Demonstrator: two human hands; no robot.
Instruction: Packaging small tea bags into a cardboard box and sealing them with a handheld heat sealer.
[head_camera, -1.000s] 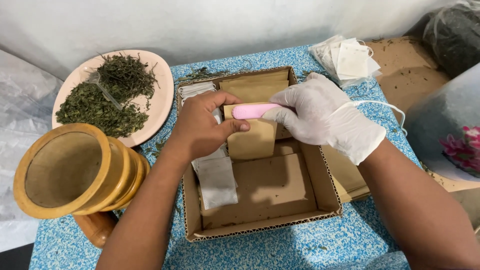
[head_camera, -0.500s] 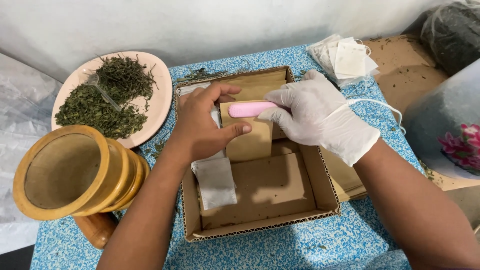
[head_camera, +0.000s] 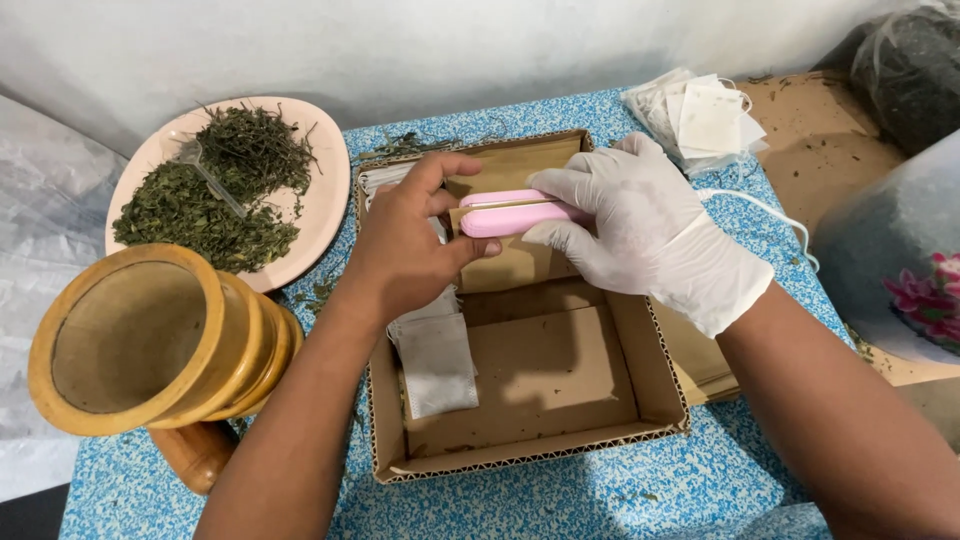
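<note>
Table: your table (head_camera: 560, 500) wears blue-speckled cover, pale wall behind.
Box: cardboard box (head_camera: 540, 455) sits centre.
Fingers: your gloved right hand (head_camera: 650, 235) clamps pink sealer (head_camera: 510, 213) over brown pouch (head_camera: 520, 262); your left hand (head_camera: 405, 250) pinches pouch's edge.
Left side: plate of dried herbs (head_camera: 315, 215), wooden mortar (head_camera: 150, 340).

**Materials and surfaces on the worktop**

The pink sealer (head_camera: 510, 213) looks like smooth plastic with a soft gloss. The right hand (head_camera: 640, 235) wears a thin white glove, matt and a little wrinkled; the left hand (head_camera: 405, 255) is bare. The box (head_camera: 540, 400) is brown corrugated cardboard, rough and dull, with open ridged edges. The white sachets (head_camera: 437, 362) look like fine, matt filter paper. The mortar (head_camera: 150, 345) is turned wood, smooth and lightly shiny. The pink plate (head_camera: 320, 215) is smooth, carrying dry, coarse green herbs (head_camera: 215, 200). The worktop (head_camera: 560, 505) has a speckled blue, grainy covering.
</note>
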